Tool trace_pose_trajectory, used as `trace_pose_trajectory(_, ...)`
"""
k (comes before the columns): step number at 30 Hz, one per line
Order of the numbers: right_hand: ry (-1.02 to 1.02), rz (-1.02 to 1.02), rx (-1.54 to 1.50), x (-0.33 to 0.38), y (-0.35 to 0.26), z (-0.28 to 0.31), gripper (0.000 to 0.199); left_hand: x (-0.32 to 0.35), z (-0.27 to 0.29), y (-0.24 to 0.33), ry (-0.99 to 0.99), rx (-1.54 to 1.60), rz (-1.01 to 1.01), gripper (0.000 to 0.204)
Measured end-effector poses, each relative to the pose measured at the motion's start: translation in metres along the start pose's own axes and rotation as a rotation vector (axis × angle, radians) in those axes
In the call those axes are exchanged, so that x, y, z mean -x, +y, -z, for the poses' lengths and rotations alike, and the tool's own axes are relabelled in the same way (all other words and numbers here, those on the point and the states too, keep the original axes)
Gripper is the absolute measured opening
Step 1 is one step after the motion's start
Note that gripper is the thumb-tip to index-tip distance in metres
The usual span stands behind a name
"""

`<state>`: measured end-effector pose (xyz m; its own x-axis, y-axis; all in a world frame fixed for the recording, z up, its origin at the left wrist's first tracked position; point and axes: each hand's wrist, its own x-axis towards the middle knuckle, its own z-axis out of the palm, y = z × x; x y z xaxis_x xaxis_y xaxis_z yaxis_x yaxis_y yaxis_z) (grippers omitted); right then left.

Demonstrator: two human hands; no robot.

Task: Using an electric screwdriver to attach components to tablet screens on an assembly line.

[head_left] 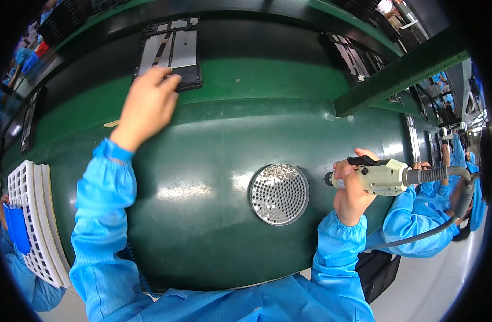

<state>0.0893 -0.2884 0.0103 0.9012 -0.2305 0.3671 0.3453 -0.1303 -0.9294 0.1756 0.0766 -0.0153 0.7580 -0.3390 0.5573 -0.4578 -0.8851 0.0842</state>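
My left hand (151,105) is at the near left corner of an opened black tablet-like device (184,49) with silver panels inside. Its fingers are bent and slightly apart, with nothing visible between them, and they hide that corner. Whether they touch the device I cannot tell. In my right hand (351,194) is a pale electric screwdriver (386,177) with a black lever, lying sideways with its tip pointing left. Between my arms stands a round metal dish (279,194) with a grid of holes, small shiny screws scattered over it.
Another opened device (353,56) lies at the far right, beside a slanting green beam (401,72). White grid trays (39,214) with a blue piece (16,228) stand at the left edge. The screwdriver's grey cable (417,238) loops past a co-worker's blue sleeve (417,222).
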Motion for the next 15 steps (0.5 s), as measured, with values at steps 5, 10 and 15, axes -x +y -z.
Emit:
trace_pose_trajectory(5,-0.029,-0.006,0.030,-0.008,-0.003,0.008,0.044,0.014,0.007,0.106,-0.402,0.520,-0.211,0.074)
trace_pose_trajectory(10,-0.097,-0.114,-0.022,-0.016,-0.001,0.009,0.039,0.019,0.000,0.141,-0.579,0.811,-0.323,0.107)
trace_pose_trajectory(15,-0.040,-0.164,-0.019,-0.015,0.007,0.013,0.036,0.017,-0.027,0.155,-0.525,0.808,-0.381,0.111)
